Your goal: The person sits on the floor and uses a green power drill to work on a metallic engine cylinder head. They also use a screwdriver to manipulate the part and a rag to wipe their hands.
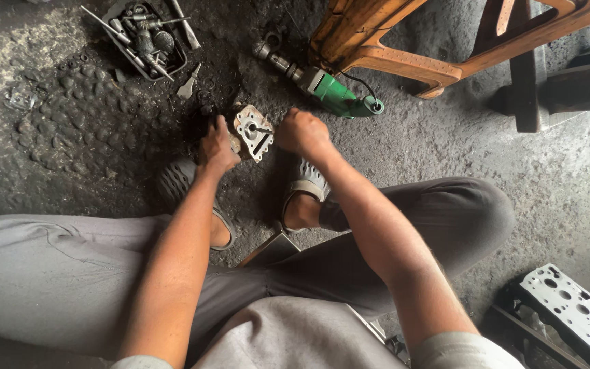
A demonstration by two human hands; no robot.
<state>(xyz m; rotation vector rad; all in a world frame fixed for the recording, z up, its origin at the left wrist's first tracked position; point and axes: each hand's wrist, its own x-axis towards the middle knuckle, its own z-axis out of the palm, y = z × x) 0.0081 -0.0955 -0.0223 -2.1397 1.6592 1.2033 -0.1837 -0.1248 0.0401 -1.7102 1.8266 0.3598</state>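
The left hand (216,147) reaches down, fingers curled on the plate's (253,132) edge. The right hand (302,133), fisted, grips a tool on it.

Green drill (332,92), orange wooden frame (377,51), grey trousers (49,273).

Dressed in loose grey trousers, creased at the bent knees, and a pale grey short-sleeved top with the sleeve hems showing at the bottom edge. Bare from sleeve to fingertips on both arms, lean and sinewy, with no watch, ring or band. Smudged dark with grease across the left hand (217,147) and over the knuckles of the right hand (303,132). Shod in open sandals: a dark grey moulded one with perforated upper on the left foot, a lighter grey strapped one on the right, heel and ankle bare.
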